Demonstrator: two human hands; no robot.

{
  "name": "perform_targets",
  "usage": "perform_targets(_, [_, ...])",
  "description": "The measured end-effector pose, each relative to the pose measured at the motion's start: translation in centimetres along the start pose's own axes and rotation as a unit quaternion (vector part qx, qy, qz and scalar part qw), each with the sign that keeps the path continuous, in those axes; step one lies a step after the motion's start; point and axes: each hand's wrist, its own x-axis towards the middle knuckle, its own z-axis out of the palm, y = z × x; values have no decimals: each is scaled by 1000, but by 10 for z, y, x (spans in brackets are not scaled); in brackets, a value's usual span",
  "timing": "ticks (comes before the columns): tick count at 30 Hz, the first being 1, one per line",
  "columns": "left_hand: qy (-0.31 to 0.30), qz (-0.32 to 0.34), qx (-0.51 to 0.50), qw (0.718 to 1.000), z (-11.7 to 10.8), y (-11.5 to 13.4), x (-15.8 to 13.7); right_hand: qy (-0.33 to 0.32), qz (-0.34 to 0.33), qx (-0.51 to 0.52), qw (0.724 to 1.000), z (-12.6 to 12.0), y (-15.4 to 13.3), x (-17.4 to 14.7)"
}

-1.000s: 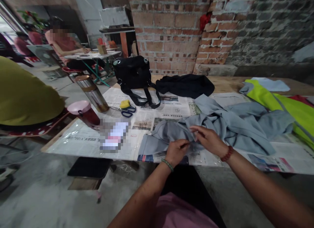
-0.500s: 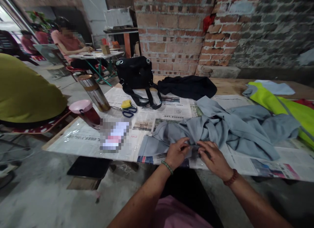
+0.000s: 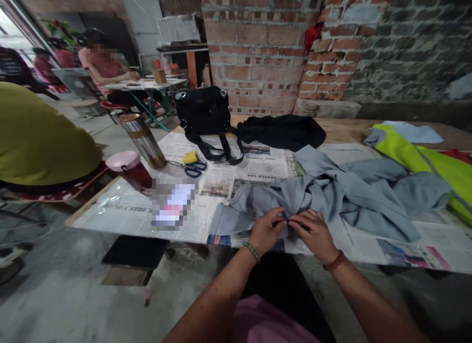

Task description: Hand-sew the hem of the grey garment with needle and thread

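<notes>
A crumpled grey garment [image 3: 317, 195] lies across the front of the table, with one flat end reaching out to the left. At its near edge my left hand [image 3: 268, 228] is closed, thumb and forefinger pinching the grey cloth. My right hand [image 3: 313, 232] is also closed in a pinch, its fingertips almost meeting those of the left at the cloth. Whatever is between the right fingertips is too small to make out. A green bead bracelet [image 3: 251, 251] circles my left wrist and a reddish one [image 3: 334, 260] my right.
Newspaper under clear plastic covers the table [image 3: 121, 210]. To the left are a phone [image 3: 173, 205], blue-handled scissors [image 3: 195, 169], a pink-lidded cup [image 3: 131, 171] and a steel flask [image 3: 143, 141]. Behind are a black bag [image 3: 204, 111] and dark cloth [image 3: 282, 130]; a yellow vest [image 3: 431, 166] lies right. People sit beyond.
My right hand has moved left toward my left hand, and its fingers have closed into a pinch. The left hand stays nearly in place on the grey garment.
</notes>
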Motion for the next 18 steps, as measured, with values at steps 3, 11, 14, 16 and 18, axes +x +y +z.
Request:
perform_targets(3, [-1,-4,-2,1000,0,0,0,-3,21,30,999,3,1,1])
perform_targets(11, [31,37,76,996,5,-6,1,43,16,85,995,1,1,-6])
perform_targets(14, [12,73,113,991,5,-4,2,66,6,93,993,-2,-1,-11])
perform_targets(16, [4,78,140,987,5,-2,2,79,4,98,992,-5,-3,-15])
perform_targets(18, [5,69,168,983,5,-1,3,91,13,105,990,-9,-6,-19])
